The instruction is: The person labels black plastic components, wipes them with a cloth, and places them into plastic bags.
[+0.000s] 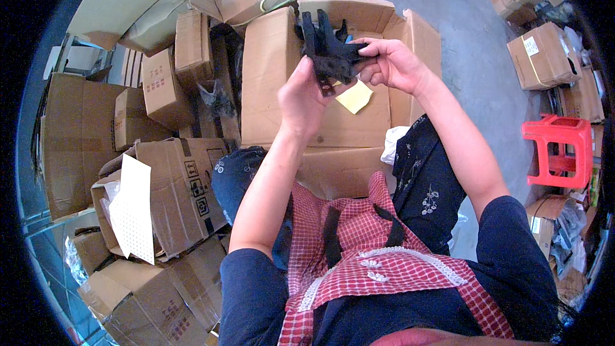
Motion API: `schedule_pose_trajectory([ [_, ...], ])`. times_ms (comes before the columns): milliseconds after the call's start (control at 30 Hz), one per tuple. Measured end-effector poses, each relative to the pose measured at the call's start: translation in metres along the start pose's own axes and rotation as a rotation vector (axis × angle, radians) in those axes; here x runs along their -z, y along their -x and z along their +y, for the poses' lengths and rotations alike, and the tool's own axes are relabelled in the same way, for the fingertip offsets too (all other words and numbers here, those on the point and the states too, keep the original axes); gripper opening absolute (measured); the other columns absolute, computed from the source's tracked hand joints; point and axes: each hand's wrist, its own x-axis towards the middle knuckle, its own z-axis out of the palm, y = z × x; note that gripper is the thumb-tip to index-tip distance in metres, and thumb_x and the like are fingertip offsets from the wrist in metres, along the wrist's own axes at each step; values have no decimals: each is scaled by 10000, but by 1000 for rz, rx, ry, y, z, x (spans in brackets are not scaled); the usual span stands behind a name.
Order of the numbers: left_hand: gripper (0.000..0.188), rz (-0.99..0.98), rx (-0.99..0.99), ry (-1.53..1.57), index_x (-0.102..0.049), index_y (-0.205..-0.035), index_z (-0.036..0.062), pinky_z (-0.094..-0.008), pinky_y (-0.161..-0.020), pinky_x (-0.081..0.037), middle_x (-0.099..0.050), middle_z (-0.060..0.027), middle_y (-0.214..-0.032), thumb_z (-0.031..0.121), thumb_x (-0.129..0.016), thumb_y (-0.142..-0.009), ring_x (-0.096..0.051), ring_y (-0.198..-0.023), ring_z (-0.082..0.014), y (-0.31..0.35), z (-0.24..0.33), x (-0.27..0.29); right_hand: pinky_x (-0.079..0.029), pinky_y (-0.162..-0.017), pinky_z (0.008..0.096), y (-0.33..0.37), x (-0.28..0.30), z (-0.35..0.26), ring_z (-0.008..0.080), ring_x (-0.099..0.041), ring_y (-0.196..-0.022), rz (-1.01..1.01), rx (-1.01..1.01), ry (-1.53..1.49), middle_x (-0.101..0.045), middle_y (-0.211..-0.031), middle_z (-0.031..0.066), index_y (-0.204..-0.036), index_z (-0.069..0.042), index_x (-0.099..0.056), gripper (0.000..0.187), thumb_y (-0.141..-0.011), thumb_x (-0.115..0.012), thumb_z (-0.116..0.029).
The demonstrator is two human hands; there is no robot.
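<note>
Above an open cardboard carton [272,77], a black piece with several finger-like prongs [330,48] is held up between my two hands. It looks like a glove, but its exact kind is not clear. My left hand [301,97] closes on its lower left side, thumb up along the edge. From the right, my right hand [392,64] pinches a prong that sticks out sideways, its fingers curled. Under the piece, a yellow paper [354,96] lies in the carton. A small blue spot shows behind the prongs. Part of the carton's inside is hidden by my hands.
Stacked cartons [163,86] crowd the left side, with a white dotted sheet [136,211] against one. At right stand a red plastic stool [560,150] and a strapped carton [541,57]. My knees flank the open carton, a white cloth [393,144] by the right one.
</note>
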Motion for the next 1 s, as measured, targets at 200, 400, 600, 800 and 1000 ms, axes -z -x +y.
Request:
schedule_pose_trajectory([
  [200,357,61,10,-25,-489,-1243,54,-460,-949,-516,-595,-85,-1190,263,-497,-954,-596,-1096,-241,-3,-6,8,-499,-415,235,9,-25,3,153,-634,-510,146,81,301,-661,-787,142,-1235,-49,-537,369,-917,-567,-234],
  [400,293,241,6,-156,-526,-1179,68,-437,-898,-538,-621,-57,-1130,203,-571,-923,-608,-1060,-206,-7,-9,17,-451,-370,245,6,-8,7,143,-575,-442,274,95,624,-651,-780,101,-1189,-35,-581,419,-875,-658,-301],
  [600,379,159,47,49,-517,-1248,40,-365,-857,-547,-611,-110,-1188,271,-532,-949,-602,-1055,-240,-11,-14,24,-321,-321,216,8,-14,6,92,-487,-390,157,72,312,-568,-660,37,-1062,-78,-619,213,-916,-607,-234],
  [800,473,79,107,76,-492,-1288,16,-368,-844,-506,-602,-127,-1221,374,-468,-979,-604,-1066,-268,-8,-9,10,-333,-326,219,9,-5,4,88,-486,-400,95,89,312,-563,-657,40,-1092,-75,-614,229,-923,-593,-228],
  [1000,436,87,98,-98,-545,-1203,25,-345,-860,-501,-646,-86,-1122,393,-488,-976,-625,-997,-208,-13,-3,16,-483,-402,234,10,-21,6,138,-608,-498,203,158,391,-661,-833,95,-1167,-50,-607,327,-907,-617,-249],
])
